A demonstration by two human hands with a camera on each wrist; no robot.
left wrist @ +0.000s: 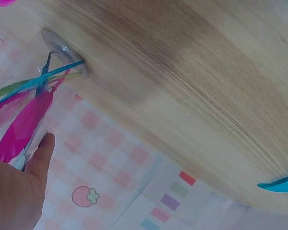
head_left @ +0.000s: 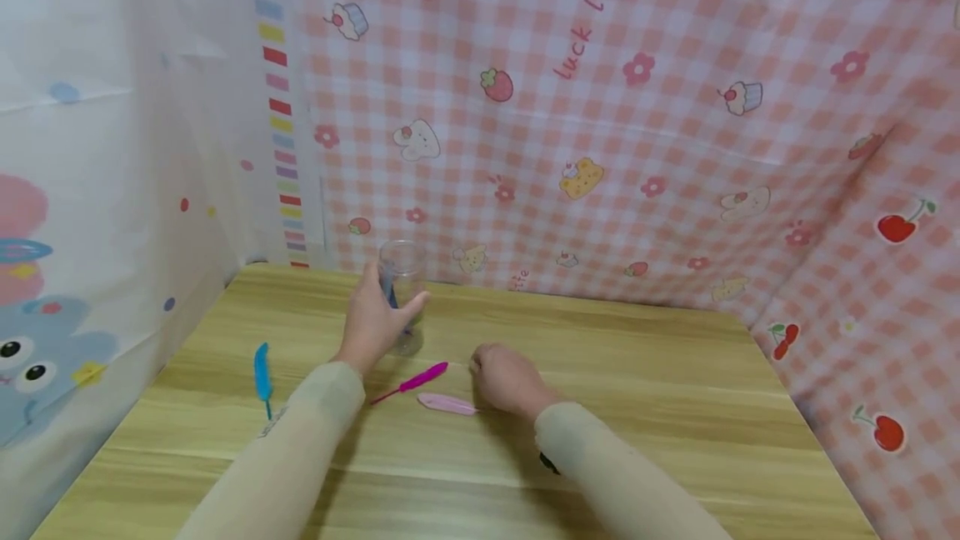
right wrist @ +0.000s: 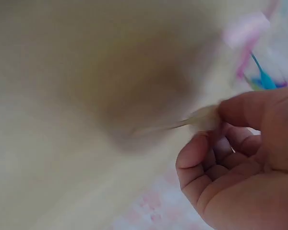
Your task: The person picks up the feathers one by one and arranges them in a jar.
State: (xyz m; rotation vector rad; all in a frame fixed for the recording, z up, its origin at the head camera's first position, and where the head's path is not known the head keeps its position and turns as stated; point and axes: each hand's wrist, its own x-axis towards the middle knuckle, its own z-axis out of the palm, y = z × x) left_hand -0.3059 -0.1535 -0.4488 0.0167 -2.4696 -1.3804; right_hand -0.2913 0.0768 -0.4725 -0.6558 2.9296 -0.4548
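Note:
My left hand (head_left: pixel 373 319) grips a tall clear cup (head_left: pixel 406 255) standing near the back edge of the table. Inside the cup are several feathers, among them a magenta feather (left wrist: pixel 28 119), a blue feather (left wrist: pixel 32 83) and a green feather (left wrist: pixel 9 90). To the right, my right hand (head_left: pixel 513 377) is low over the table, its thumb and fingers pinching a pale feather (right wrist: pixel 203 119) by its thin quill end; most of it is hidden by the fingers. Between the hands lie a magenta feather (head_left: pixel 424 377) and a light pink feather (head_left: pixel 447 403).
A blue feather (head_left: pixel 262 373) lies on the left of the wooden table (head_left: pixel 637 373), beside the left sleeve. Behind the cup hangs a pink checked cloth (head_left: pixel 540 132), with a white printed cloth (head_left: pixel 135 148) on the left side.

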